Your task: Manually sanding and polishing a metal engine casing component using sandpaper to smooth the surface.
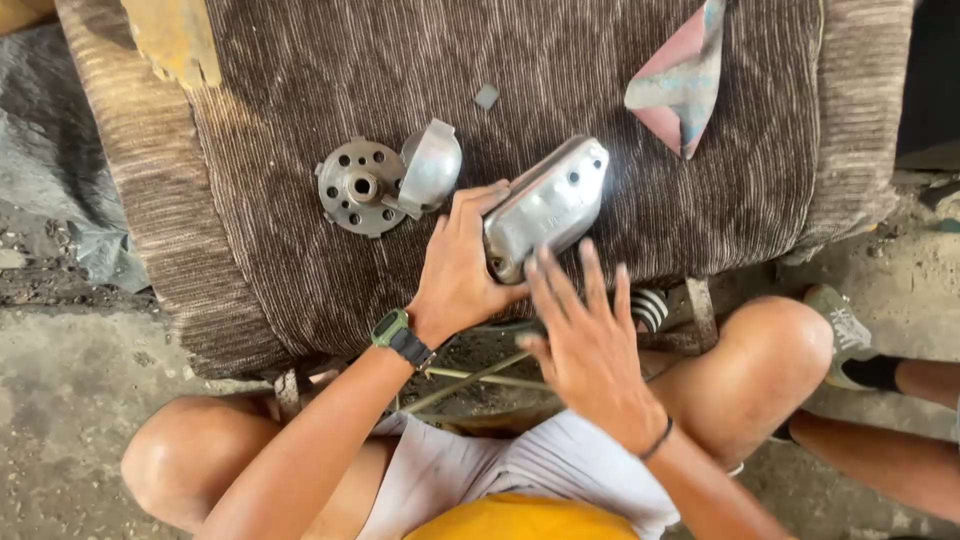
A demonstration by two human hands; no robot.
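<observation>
Left hand (458,275) fingers wrapped round silver metal cover (548,205), right hand (590,345) fingers spread wide (blurred), just beside it

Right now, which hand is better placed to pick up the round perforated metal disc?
Left. The left hand grips the metal cover close beside the disc; the right hand hovers open, farther away.
</observation>
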